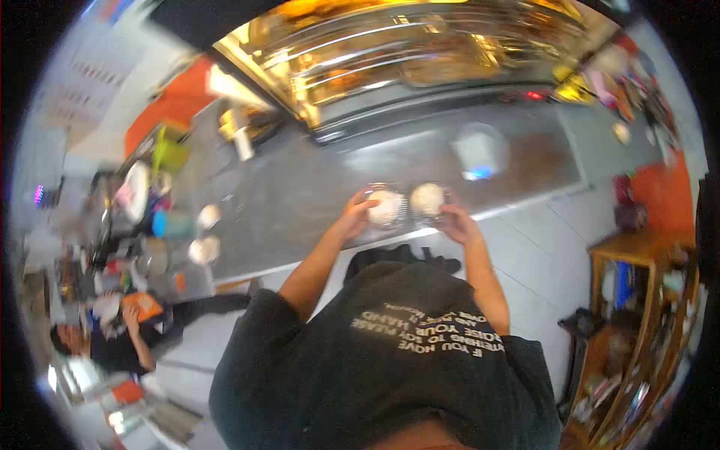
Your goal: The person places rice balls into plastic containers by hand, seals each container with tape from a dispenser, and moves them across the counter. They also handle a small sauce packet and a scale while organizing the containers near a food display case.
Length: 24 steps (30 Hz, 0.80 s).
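Over the front edge of the grey counter (270, 217), my left hand (355, 217) is closed on the side of a clear plastic container (387, 208). A round, whitish thing sits inside it. My right hand (457, 223) grips the outer side of a second clear container (427, 201), also with a round, pale thing in it. The two containers are side by side, close together, in front of my chest. Blur hides their finer detail, and my fingers partly cover the outer rims.
A lit glass display case (390, 67) stands behind the counter. A whitish translucent item (480, 150) lies at the back right. Small whitish round things (204, 250) are at the left end. Far left is another person (112, 330); a wooden shelf (637, 251) stands right.
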Each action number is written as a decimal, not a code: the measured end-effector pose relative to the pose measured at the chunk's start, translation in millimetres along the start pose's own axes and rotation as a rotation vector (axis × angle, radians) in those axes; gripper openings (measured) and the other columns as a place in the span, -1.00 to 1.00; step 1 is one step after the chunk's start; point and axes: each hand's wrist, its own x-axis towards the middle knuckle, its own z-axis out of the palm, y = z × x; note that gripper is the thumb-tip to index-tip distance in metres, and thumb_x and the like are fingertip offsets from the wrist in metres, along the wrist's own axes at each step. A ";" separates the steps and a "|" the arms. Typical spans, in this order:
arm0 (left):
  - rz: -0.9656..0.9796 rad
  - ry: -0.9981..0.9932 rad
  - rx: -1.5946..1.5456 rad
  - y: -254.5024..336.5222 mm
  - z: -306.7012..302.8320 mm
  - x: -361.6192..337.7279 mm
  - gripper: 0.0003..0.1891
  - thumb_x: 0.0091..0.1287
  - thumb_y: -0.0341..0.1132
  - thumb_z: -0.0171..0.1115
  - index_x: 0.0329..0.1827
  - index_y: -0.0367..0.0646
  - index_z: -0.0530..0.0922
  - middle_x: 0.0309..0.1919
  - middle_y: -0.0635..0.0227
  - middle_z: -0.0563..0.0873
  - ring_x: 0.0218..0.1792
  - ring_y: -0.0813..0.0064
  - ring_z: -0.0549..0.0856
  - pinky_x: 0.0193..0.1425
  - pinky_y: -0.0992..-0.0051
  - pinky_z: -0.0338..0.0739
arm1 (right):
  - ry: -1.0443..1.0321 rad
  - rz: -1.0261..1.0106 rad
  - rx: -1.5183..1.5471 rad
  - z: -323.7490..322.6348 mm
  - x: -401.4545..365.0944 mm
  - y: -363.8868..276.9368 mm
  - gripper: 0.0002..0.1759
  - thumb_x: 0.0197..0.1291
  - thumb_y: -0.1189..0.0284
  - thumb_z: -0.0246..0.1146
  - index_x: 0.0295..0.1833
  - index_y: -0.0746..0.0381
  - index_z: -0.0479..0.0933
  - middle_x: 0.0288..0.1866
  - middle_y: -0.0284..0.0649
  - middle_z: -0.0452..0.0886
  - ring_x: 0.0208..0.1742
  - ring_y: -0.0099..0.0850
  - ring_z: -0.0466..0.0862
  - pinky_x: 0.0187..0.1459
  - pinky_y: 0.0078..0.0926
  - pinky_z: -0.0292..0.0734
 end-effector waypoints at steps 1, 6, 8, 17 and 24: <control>-0.012 -0.028 0.009 -6.4 24.0 9.6 -0.44 0.28 -0.34 0.17 0.35 0.04 0.21 0.28 0.10 0.37 0.22 0.00 0.45 0.15 -0.23 0.41 | -0.075 -0.005 0.030 -28.0 -14.7 -9.6 -0.20 0.02 0.49 0.26 0.40 -0.06 0.12 0.14 -0.14 0.43 0.08 -0.15 0.54 0.02 -0.06 0.52; -0.036 -0.086 0.042 -51.4 162.3 76.1 -0.43 0.28 -0.37 0.15 0.35 -0.04 0.18 0.22 0.15 0.44 0.21 0.09 0.47 0.17 -0.04 0.47 | -0.109 -0.187 0.074 -81.9 -142.2 -101.1 -0.15 -0.01 0.43 0.27 0.42 -0.07 0.07 0.30 -0.15 0.32 0.20 -0.11 0.47 0.05 0.04 0.52; -0.017 -0.091 -0.040 -79.2 203.6 113.8 -0.40 0.27 -0.38 0.17 0.36 -0.04 0.15 0.22 0.13 0.43 0.19 0.09 0.49 0.16 -0.04 0.49 | -0.104 -0.206 0.104 -129.0 -180.0 -134.3 -0.17 -0.01 0.43 0.26 0.41 -0.07 0.08 0.30 -0.16 0.32 0.22 -0.12 0.45 0.06 0.05 0.52; 0.032 0.037 0.050 -149.7 383.2 303.1 -0.42 0.17 -0.47 0.31 0.25 -0.10 0.26 0.10 0.13 0.49 0.07 0.14 0.58 -0.04 0.11 0.65 | 0.234 -0.510 0.073 -276.4 -246.9 -313.0 -0.23 0.03 0.44 0.24 0.38 -0.04 0.10 0.25 -0.19 0.35 0.22 -0.12 0.44 0.07 0.08 0.50; 0.093 0.012 0.349 -209.1 462.7 527.2 -0.38 0.06 -0.46 0.41 0.22 -0.17 0.34 0.07 0.18 0.52 0.06 0.32 0.57 0.11 0.35 0.53 | 0.336 -0.477 0.117 -396.9 -218.1 -497.1 -0.16 0.01 0.55 0.29 0.38 -0.06 0.07 0.26 -0.17 0.32 0.20 -0.10 0.44 0.04 0.16 0.47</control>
